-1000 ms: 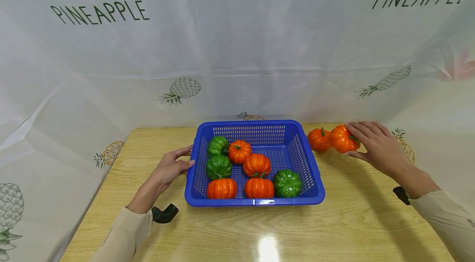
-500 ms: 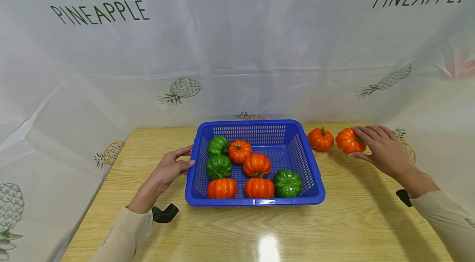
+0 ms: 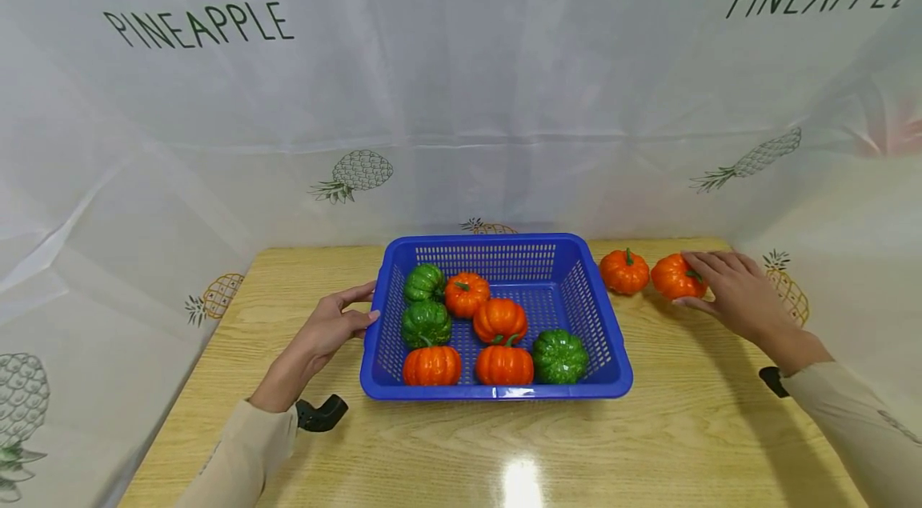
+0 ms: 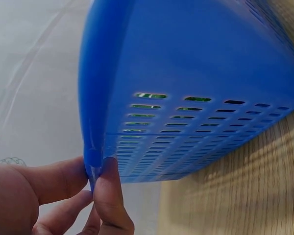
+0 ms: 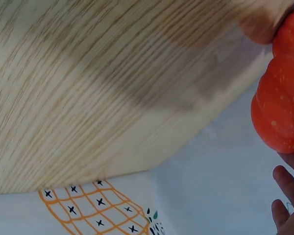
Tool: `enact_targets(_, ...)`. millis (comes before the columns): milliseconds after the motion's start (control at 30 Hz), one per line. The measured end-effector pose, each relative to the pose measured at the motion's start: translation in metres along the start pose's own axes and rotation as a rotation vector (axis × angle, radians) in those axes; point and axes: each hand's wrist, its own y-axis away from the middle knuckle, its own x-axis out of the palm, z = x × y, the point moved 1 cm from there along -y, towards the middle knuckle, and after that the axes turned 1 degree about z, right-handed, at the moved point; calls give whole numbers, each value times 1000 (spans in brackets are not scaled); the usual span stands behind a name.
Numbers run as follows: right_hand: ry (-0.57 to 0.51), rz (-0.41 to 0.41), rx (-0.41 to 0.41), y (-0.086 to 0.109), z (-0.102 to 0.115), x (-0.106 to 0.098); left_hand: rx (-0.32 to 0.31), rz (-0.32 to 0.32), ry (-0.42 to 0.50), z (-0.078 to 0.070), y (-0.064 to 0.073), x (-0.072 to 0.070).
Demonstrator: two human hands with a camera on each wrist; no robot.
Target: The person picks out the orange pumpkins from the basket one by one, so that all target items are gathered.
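Observation:
My left hand (image 3: 327, 332) pinches the left rim of a blue plastic basket (image 3: 497, 393). In the left wrist view, thumb and fingers (image 4: 110, 196) close on either side of that rim. On the right of the table, my right hand (image 3: 745, 296) holds an orange toy pumpkin (image 3: 673, 278), its thumb at the near side and its fingers over the top. The right wrist view shows only part of this pumpkin (image 5: 281, 103), at the right edge with fingertips (image 5: 286, 182) by it. Between it and the basket sits a second orange pumpkin (image 3: 623, 272).
Inside the basket lie several orange pumpkins (image 3: 500, 321) and three green ones (image 3: 559, 356). A wooden table (image 3: 446, 452) bears everything. Behind it hangs a white sheet (image 3: 490, 92) printed with pineapples.
The right hand has carried its orange pumpkin rightward, away from the second one, then a little lower toward the table. The left hand and the basket have stayed in place.

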Motion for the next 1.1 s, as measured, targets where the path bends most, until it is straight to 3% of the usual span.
enact_targets(600,10,136,126,0,-3,13,-26,-21,19,4,-3,-3)
enact_targets(1100,-48,210,145,-3,-1,17,-34,-11,42,3,-5,-4)
